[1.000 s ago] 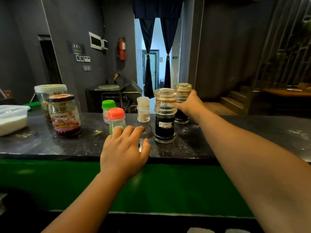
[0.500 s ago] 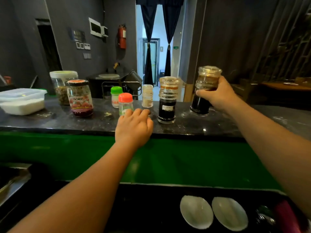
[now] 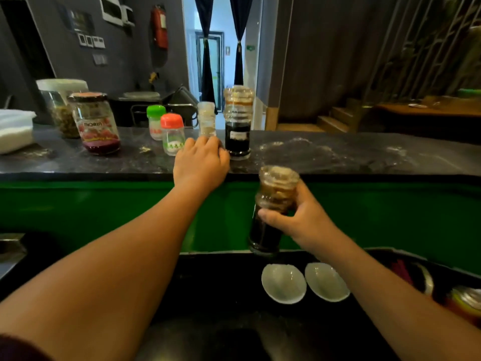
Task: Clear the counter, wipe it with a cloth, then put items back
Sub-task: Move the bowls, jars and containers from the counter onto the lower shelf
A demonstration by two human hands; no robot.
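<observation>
At the far left of the worktop (image 3: 338, 157) a white tub (image 3: 14, 130) is seen. After it come a tall jar (image 3: 61, 108) with a pale lid, a jam jar (image 3: 96, 123), a green-capped bottle (image 3: 155, 122), a red-capped bottle (image 3: 172, 134), a small shaker (image 3: 207, 118) and a dark bottle (image 3: 237, 123), all standing upright. The left hand (image 3: 200, 165) is laid on the front edge of the worktop, just before the shaker and beside the dark bottle. Its grip is slack, with fingers loosely bent, and nothing is held.

Further right, off the worktop and lower, in front of the green panel, a sauce bottle (image 3: 273, 209) is held slightly tilted by the right hand (image 3: 304, 220), whose grip is clamped round its middle. Below it two white dishes (image 3: 283, 284) are seen on a dark lower surface. Pale smears are seen on the right stretch of the worktop.

Clearing is judged to be barely begun: one bottle is off and seven things are left to be removed. No cloth is seen, so wiping and putting back are not yet done
</observation>
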